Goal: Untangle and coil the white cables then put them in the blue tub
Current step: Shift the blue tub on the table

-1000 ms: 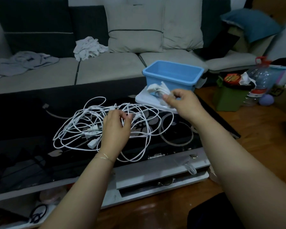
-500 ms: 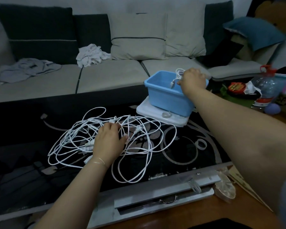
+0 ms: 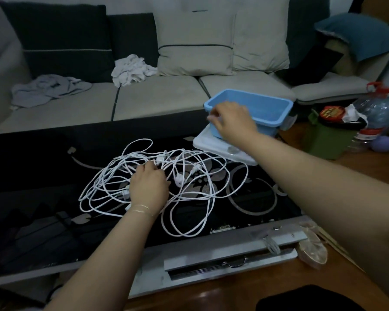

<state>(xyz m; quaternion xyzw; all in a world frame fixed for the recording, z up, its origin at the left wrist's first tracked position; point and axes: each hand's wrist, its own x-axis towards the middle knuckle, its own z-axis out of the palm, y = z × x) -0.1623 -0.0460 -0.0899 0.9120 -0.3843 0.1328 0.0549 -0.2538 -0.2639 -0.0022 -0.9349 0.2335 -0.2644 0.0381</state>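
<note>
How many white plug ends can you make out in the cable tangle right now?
4 visible: two right of the left hand at and, one above it, one left of it. The hand or cables may hide more.

Left hand (image 3: 149, 187) presses into the tangled white cables (image 3: 189, 176) on the black table (image 3: 43, 176); right hand (image 3: 233, 122), fingers curled, hovers at the blue tub (image 3: 270, 106) near rim.

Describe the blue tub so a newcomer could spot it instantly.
Find the black glass coffee table in front of the sofa. At its far right corner sits a white lid; the blue tub stands on it, the only bright blue rectangular container there.
</note>
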